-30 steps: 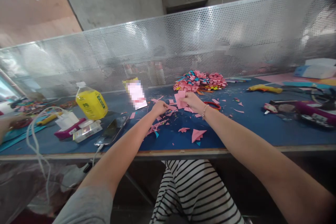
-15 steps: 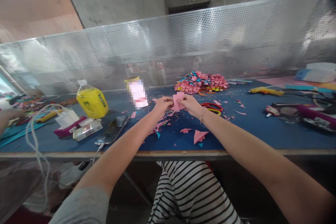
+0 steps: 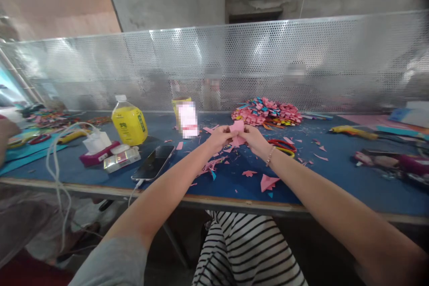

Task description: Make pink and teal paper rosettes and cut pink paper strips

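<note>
A small piece of pink paper (image 3: 238,127) is held up between my hands, over the blue tabletop (image 3: 231,190). My left hand (image 3: 220,137) pinches its left side, fingertips pressed together. From the other side my right hand (image 3: 254,138) grips the paper, a bracelet round that wrist. Scissors (image 3: 286,147) with red and yellow handles lie beside my right wrist, partly covered by it. Pink paper scraps (image 3: 216,165) are scattered under and around my hands. A larger folded pink piece (image 3: 268,182) lies nearer the table's front edge.
Behind my hands sits a heap of pink and blue paper fringes (image 3: 268,111) before a perforated metal screen (image 3: 140,67). A yellow drink bottle (image 3: 130,123), a phone (image 3: 154,163) and a white cable (image 3: 55,161) are on the left. Yellow-handled tool (image 3: 353,132) lies right. Another person's hand (image 3: 6,132) shows far left.
My left hand has come closer to the right hand, and both now meet at the pink paper. The whole view has shifted, so the table's things appear farther right.
</note>
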